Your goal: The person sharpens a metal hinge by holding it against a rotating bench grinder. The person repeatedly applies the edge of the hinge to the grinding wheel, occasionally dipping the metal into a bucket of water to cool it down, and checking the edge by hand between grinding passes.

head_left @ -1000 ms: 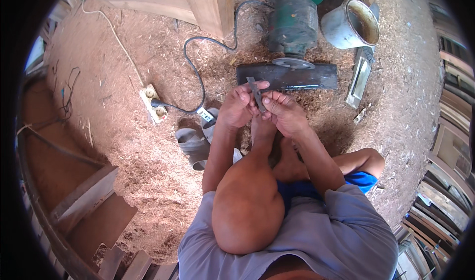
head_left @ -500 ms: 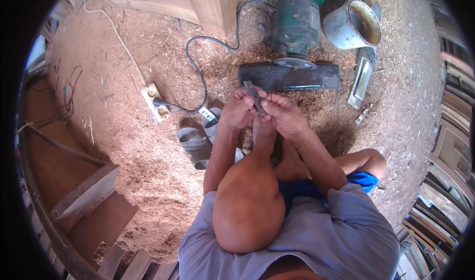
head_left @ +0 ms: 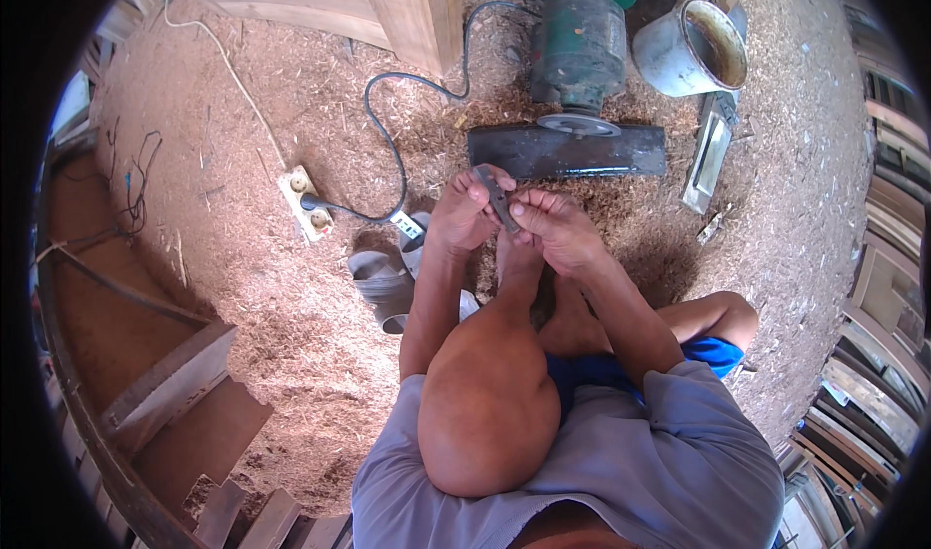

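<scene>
Between both hands, a narrow flat grey metal blade (head_left: 497,200) with dark holes slants from upper left to lower right. My left hand (head_left: 464,211) pinches its upper part between thumb and fingers. My right hand (head_left: 558,227) has its thumb and fingertips closed at the lower end. Both hands are above my bare foot. Just beyond them stands a green motor (head_left: 580,49) with a thin grey grinding disc (head_left: 579,124) on its near end. Under the disc lies a dark, shiny, wet-looking slab (head_left: 621,151). The blade is apart from the disc.
A dirty white bucket (head_left: 669,59) stands right of the motor, with a long flat tool (head_left: 708,156) beside it. A black cable (head_left: 373,113) runs from the motor to a white power strip (head_left: 304,203). Grey sandals (head_left: 383,287) lie left on shaving-covered ground. A wooden post (head_left: 417,16) rises behind.
The blade has shifted slightly down and toward the left, and is tilted more. My right thumb and fingers have moved a little along its lower end. Everything else stays still.
</scene>
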`<control>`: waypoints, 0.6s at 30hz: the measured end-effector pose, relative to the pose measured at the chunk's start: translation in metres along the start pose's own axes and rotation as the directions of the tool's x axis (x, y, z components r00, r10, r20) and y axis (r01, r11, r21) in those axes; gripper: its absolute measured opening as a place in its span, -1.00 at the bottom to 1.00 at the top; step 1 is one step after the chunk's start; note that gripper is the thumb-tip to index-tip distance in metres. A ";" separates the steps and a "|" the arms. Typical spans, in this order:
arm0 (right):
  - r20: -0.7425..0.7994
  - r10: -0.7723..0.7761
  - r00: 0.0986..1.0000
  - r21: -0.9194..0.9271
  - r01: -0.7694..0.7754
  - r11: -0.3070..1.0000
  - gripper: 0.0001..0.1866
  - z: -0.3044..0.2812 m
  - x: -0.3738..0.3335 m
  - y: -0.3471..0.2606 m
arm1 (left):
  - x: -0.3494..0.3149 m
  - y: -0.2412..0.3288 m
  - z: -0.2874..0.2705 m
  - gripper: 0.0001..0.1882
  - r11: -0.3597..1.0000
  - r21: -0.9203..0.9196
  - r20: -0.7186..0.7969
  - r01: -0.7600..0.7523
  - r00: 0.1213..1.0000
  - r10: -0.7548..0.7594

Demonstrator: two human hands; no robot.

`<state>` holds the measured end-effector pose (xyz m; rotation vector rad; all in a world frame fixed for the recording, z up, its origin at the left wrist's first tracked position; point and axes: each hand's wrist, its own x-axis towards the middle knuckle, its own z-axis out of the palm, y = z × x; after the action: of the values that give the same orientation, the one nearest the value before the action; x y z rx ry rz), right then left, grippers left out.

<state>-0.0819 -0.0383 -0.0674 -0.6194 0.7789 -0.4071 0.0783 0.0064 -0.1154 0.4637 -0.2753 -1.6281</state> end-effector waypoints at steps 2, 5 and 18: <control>0.008 -0.001 1.000 0.016 0.001 1.000 -0.83 -0.001 0.000 0.002 | 0.000 0.000 0.003 -0.54 1.000 0.011 -0.016 -0.007 1.000 0.007; 0.028 -0.012 1.000 0.028 0.011 1.000 -0.82 -0.005 0.003 0.006 | -0.001 0.001 0.004 -0.54 1.000 0.030 -0.024 -0.004 1.000 0.004; 0.017 0.010 1.000 -0.032 -0.010 0.999 -0.81 -0.002 -0.004 -0.001 | -0.001 0.004 -0.002 -0.51 1.000 -0.025 -0.003 -0.004 1.000 0.003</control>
<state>-0.0861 -0.0376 -0.0661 -0.6481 0.7729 -0.3803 0.0827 0.0069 -0.1149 0.4467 -0.2535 -1.6255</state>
